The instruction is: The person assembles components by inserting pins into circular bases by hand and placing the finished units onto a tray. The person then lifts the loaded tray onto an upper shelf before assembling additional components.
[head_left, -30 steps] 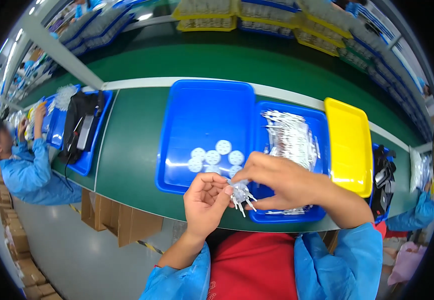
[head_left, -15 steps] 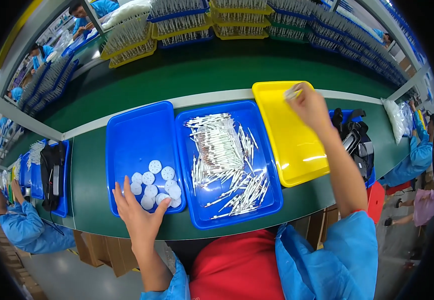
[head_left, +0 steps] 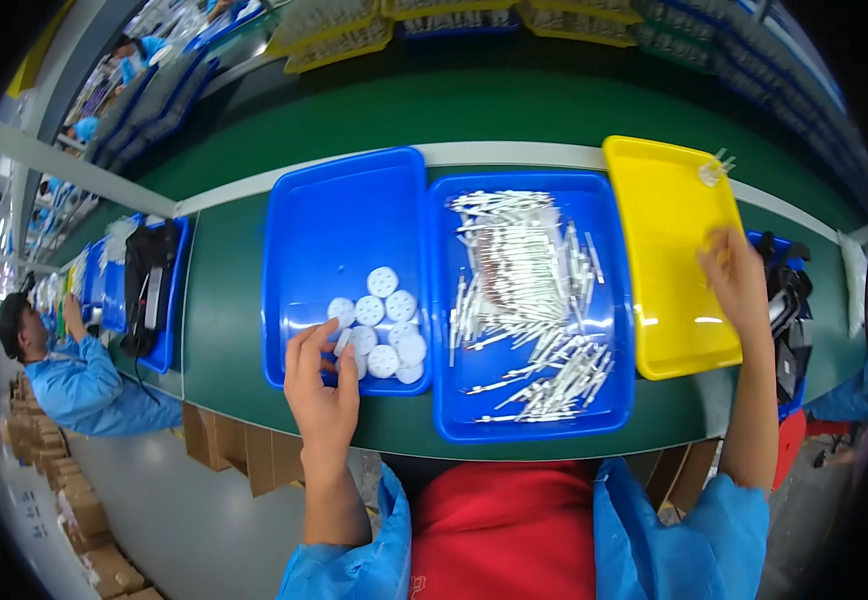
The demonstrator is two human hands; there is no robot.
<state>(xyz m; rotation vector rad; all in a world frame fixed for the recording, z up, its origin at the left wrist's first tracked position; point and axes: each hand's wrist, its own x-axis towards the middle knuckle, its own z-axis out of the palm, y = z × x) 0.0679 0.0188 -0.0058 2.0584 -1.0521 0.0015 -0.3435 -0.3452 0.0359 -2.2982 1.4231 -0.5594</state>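
On the left, my left hand (head_left: 322, 385) pinches a white disc (head_left: 343, 341) on edge between thumb and fingers. It is over the near end of a blue tray (head_left: 344, 215), where several flat round white discs (head_left: 384, 361) with small holes lie in a loose group. Over the right side of the yellow tray (head_left: 669, 230), my right hand (head_left: 739, 285) holds nothing, its fingers loosely bent and apart. A disc with thin white sticks (head_left: 716, 171) standing up from it rests in that tray's far right corner. The middle blue tray (head_left: 464, 432) holds many thin white sticks (head_left: 564, 375), some bundled in clear plastic.
A blue tray with black items (head_left: 789, 330) stands to the right of the yellow one. Further left, another blue tray holds a black bag (head_left: 147, 280), near a seated co-worker (head_left: 84, 370). Stacked filled trays (head_left: 339, 40) line the far side of the green bench (head_left: 514, 105).
My right hand has let go of the disc with sticks in the yellow tray's far corner and drawn back toward me. My left hand has closed on a disc. The view has shifted.
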